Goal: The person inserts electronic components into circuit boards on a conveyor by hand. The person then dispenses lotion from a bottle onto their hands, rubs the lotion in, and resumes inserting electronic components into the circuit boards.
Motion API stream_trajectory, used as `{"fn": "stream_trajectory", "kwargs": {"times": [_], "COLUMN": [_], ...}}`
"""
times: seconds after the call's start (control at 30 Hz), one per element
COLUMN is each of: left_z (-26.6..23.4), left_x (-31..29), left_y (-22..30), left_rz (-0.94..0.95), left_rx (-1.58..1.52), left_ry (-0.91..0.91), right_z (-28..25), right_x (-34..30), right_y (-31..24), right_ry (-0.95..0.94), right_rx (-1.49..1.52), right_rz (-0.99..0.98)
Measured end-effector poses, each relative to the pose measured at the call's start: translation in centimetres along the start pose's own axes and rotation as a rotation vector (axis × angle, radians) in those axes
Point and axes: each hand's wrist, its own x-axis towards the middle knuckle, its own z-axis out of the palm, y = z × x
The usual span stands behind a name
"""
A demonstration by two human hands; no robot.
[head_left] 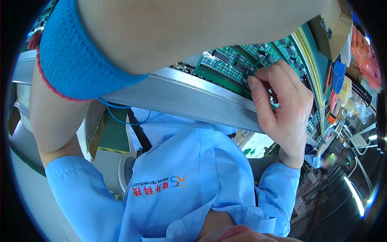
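Note:
My right hand [284, 99] is at the near edge of a green circuit board [225, 64]. Its thumb and forefinger are pinched together against the board's edge; whatever may be between them is too small or covered to make out. The board carries black chips, pin rows and small parts, and lies along a grey metal rail [177, 90]. A bare arm [181, 32] crosses the top of the view very close, covering much of the work. A blue knit band [76, 60] with a red edge is around it at left. My left hand's fingers are hidden.
More circuit boards show at the upper left corner. Yellow strips [308, 52] run along the right of the boards. Beyond them stand a cardboard box [332, 30], a blue bin [338, 76] and red plastic bags [363, 52]. A blue cord [121, 119] hangs below the rail.

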Motion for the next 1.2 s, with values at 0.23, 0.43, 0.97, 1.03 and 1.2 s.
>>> {"fn": "stream_trajectory", "kwargs": {"times": [0.23,0.43,0.97,1.03,1.2], "left_z": [-0.8,-2.5,5.7,6.3,5.9], "left_x": [0.4,1.6,8.9,9.9,8.2], "left_y": [0.4,3.7,8.8,10.1,11.5], "left_rz": [-0.044,-0.158,0.428,0.460,0.432], "left_rx": [0.222,0.293,0.189,0.198,0.188], "left_ry": [-0.035,-0.258,0.136,0.128,0.204], "right_z": [-1.0,-0.7,2.3,2.0,2.1], "right_x": [0.0,-3.7,-10.9,-12.3,-15.9], "right_y": [0.3,0.3,2.8,3.4,6.1], "right_ry": [-0.051,0.006,0.280,0.289,0.381], "right_rx": [0.099,0.157,-0.277,-0.284,-0.352], "right_rz": [0.042,-0.201,0.112,0.180,0.258]}}
